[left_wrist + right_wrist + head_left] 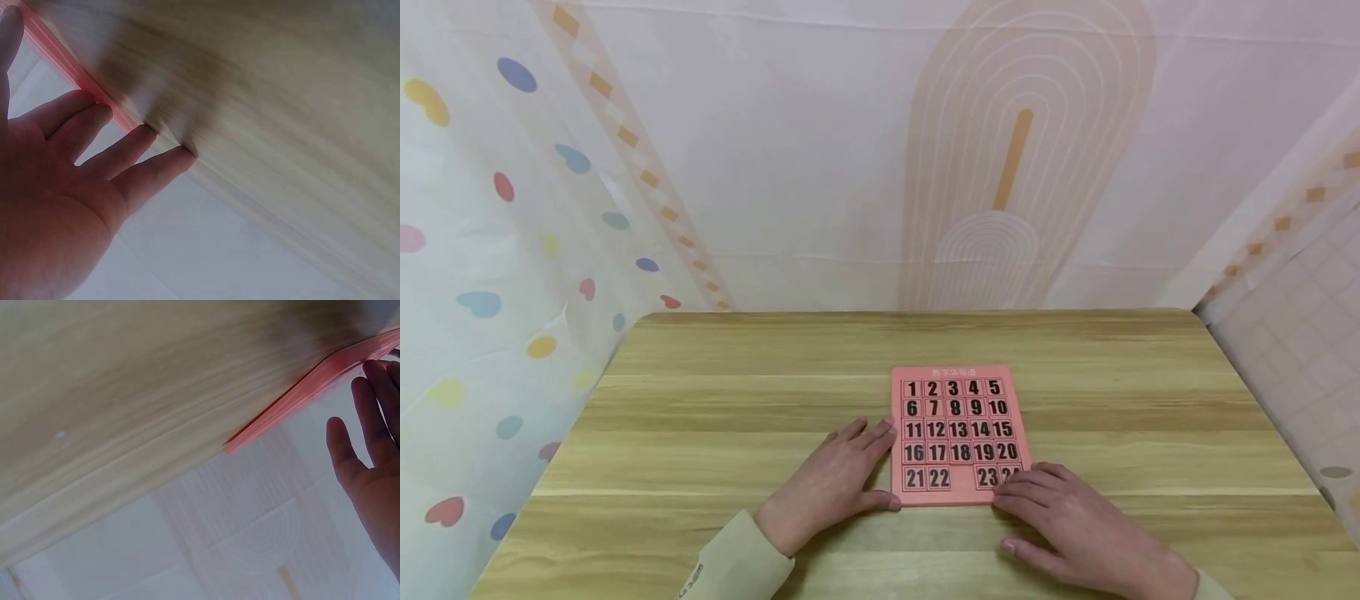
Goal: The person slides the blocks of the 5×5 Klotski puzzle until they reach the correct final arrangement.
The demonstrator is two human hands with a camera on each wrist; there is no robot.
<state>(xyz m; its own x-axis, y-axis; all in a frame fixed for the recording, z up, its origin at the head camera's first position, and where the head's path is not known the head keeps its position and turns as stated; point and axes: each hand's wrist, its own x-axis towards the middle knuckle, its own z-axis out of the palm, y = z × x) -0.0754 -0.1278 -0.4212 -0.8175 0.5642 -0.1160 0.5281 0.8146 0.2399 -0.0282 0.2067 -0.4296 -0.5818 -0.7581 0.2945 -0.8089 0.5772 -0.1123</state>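
A pink sliding number puzzle (955, 499) lies flat on the table, its black-numbered tiles running in order from 1. In the bottom row a gap separates tile 22 (939, 477) from tile 23 (987, 476). My left hand (831, 483) touches the puzzle's left edge with extended fingertips, the thumb at the near left corner. At the near right corner, the fingers of my right hand (1067, 517) rest over the frame and partly cover tile 24 (1011, 474). Both wrist views show the puzzle's pink edge (53, 53) beside loosely extended fingers.
The wood-grain table (737, 392) extends around the puzzle on all sides. A patterned cloth (805, 167) hangs behind its far edge, and a dotted cloth (512, 267) hangs on the left.
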